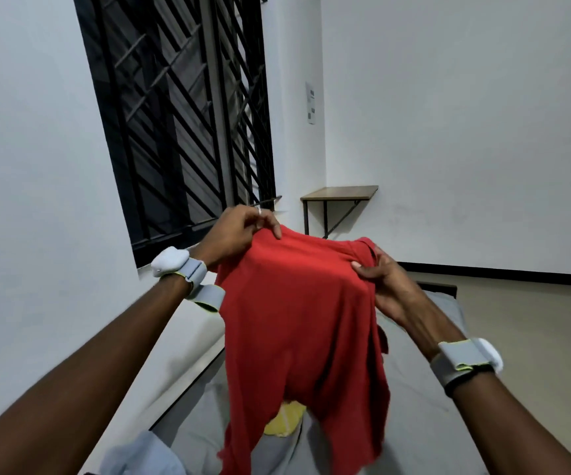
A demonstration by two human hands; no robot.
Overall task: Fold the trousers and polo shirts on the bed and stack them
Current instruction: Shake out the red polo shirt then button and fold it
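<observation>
A red polo shirt (304, 323) hangs in the air above the bed (424, 402), held up by both hands. My left hand (239, 231) pinches its upper left edge, and my right hand (385, 279) grips its upper right edge near the collar. The shirt's lower part droops toward the grey sheet. A yellow garment (286, 419) shows under the red hem, and a light blue garment (143, 454) lies at the bottom left of the bed. Each wrist carries a white and grey band.
A dark barred window (178, 125) fills the wall at the left. A small wooden wall shelf (340, 193) on black brackets stands beyond the bed. White walls enclose the room, and tan floor (530, 337) lies to the right of the bed.
</observation>
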